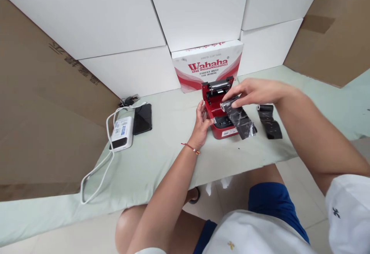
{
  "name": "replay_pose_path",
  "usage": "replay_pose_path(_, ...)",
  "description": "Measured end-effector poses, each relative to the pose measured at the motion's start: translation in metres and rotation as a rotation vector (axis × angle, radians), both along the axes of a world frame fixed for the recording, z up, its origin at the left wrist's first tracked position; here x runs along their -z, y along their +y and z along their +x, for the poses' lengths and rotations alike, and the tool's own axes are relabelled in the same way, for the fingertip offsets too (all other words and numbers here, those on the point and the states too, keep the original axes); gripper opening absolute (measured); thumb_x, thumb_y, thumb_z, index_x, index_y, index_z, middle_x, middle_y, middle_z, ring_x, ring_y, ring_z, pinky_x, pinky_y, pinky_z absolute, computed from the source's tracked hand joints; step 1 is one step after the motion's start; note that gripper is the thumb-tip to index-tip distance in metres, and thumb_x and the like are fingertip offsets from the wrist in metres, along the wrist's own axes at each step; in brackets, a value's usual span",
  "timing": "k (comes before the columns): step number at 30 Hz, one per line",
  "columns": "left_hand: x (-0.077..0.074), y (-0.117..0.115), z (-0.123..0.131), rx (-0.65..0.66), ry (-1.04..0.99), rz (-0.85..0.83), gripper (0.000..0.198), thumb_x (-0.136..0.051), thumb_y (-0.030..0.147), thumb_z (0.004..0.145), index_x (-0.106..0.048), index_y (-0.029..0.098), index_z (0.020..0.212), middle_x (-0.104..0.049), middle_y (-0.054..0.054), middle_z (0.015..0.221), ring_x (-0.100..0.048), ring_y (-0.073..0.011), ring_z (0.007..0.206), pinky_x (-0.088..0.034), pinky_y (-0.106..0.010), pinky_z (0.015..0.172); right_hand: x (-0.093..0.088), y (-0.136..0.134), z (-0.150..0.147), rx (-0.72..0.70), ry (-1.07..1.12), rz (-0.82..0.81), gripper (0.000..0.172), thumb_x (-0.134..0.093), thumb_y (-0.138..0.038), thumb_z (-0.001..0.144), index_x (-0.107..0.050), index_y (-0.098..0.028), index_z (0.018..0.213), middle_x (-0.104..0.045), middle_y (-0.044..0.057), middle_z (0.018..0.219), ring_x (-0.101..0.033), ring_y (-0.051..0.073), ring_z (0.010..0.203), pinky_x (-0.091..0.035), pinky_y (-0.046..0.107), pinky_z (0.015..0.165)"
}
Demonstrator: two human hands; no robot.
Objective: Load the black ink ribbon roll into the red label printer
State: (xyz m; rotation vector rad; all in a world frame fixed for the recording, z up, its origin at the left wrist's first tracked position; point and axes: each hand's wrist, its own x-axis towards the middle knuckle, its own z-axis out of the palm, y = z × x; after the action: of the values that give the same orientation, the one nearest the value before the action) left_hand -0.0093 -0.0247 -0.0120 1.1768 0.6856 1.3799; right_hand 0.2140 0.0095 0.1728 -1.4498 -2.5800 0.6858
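Note:
A small red printer (219,130) stands on the cloth-covered table with its lid (218,88) raised and its red inner bay exposed. My left hand (201,123) grips its left side, thumb on the front corner and fingers along the wall. Above the right part of the bay, my right hand (245,94) pinches a roll of black ribbon (239,119) at its core end. The ribbon's loose, shiny tail hangs over the printer's front right corner. To the right, a second black ribbon roll (266,117) lies on the table, partly unwound towards the front edge.
A Wahaha carton (208,67) stands behind the printer, against stacked white boxes (199,7). On the left lie a white power bank (123,130), its white cable (100,184) and a black phone (143,119). Brown cardboard (43,103) flanks the table (167,130).

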Motion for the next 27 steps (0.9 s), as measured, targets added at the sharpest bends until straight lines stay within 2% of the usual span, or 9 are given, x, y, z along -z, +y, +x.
replay_pose_path(3, 0.0, 0.0, 0.0, -0.008, 0.018, -0.001, 0.091, -0.078, 0.042, 0.077, -0.029, 0.04, 0.154, -0.032, -0.004, 0.165, -0.03, -0.0295, 0.155, -0.03, -0.047, 0.125, 0.024, 0.011, -0.027, -0.05, 0.007, -0.102, 0.038, -0.07, -0.02, 0.085, -0.077, -0.025, 0.122, -0.077, 0.002, 0.123, -0.071, 0.023, 0.109, -0.054, 0.032, 0.097)
replay_pose_path(6, 0.0, 0.0, 0.001, -0.019, 0.015, 0.0, 0.091, -0.078, 0.041, 0.076, -0.03, 0.04, 0.154, -0.034, -0.004, 0.164, -0.027, -0.029, 0.156, -0.028, -0.046, 0.126, 0.039, 0.021, -0.042, -0.002, -0.093, -0.064, 0.039, -0.072, -0.017, 0.082, -0.076, -0.021, 0.121, -0.079, 0.005, 0.118, -0.072, 0.023, 0.107, -0.053, 0.03, 0.095)
replay_pose_path(12, -0.002, -0.001, 0.001, -0.01, 0.016, 0.008, 0.088, -0.076, 0.037, 0.078, -0.031, 0.038, 0.154, -0.033, -0.005, 0.165, -0.027, -0.0288, 0.156, -0.026, -0.047, 0.127, 0.032, 0.034, -0.049, -0.039, -0.251, -0.065, 0.04, -0.075, -0.024, 0.082, -0.076, -0.022, 0.122, -0.079, 0.005, 0.12, -0.072, 0.024, 0.103, -0.053, 0.029, 0.085)
replay_pose_path(17, -0.003, -0.001, 0.001, -0.004, 0.008, 0.027, 0.081, -0.073, 0.031, 0.078, -0.037, 0.035, 0.151, -0.036, -0.005, 0.163, -0.028, -0.0283, 0.156, -0.024, -0.045, 0.128, 0.029, 0.033, -0.062, -0.108, -0.509, 0.011, 0.034, -0.072, -0.029, 0.084, -0.08, -0.02, 0.116, -0.08, 0.01, 0.103, -0.071, 0.028, 0.093, -0.05, 0.032, 0.075)
replay_pose_path(21, -0.003, 0.0, 0.001, 0.007, 0.009, 0.024, 0.078, -0.072, 0.03, 0.077, -0.04, 0.036, 0.148, -0.037, -0.003, 0.163, -0.028, -0.0282, 0.156, -0.026, -0.046, 0.128, 0.027, 0.031, -0.052, -0.089, -0.354, -0.018, 0.036, -0.069, -0.024, 0.085, -0.076, -0.02, 0.119, -0.079, 0.009, 0.107, -0.07, 0.024, 0.089, -0.049, 0.029, 0.072)
replay_pose_path(24, -0.004, 0.0, 0.001, 0.006, 0.0, 0.029, 0.076, -0.071, 0.028, 0.077, -0.042, 0.035, 0.147, -0.037, -0.004, 0.164, -0.029, -0.0289, 0.156, -0.026, -0.048, 0.128, 0.024, 0.03, -0.036, -0.094, -0.154, -0.163, 0.037, -0.066, -0.027, 0.086, -0.073, -0.023, 0.123, -0.079, 0.004, 0.107, -0.07, 0.021, 0.085, -0.051, 0.028, 0.07)
replay_pose_path(27, -0.005, -0.001, 0.002, 0.005, -0.009, 0.014, 0.075, -0.07, 0.027, 0.077, -0.042, 0.034, 0.147, -0.036, -0.004, 0.164, -0.03, -0.0293, 0.155, -0.025, -0.049, 0.128, 0.026, 0.028, -0.032, -0.089, -0.063, -0.257, 0.04, -0.066, -0.03, 0.086, -0.071, -0.026, 0.126, -0.079, 0.003, 0.11, -0.07, 0.021, 0.087, -0.052, 0.028, 0.067)
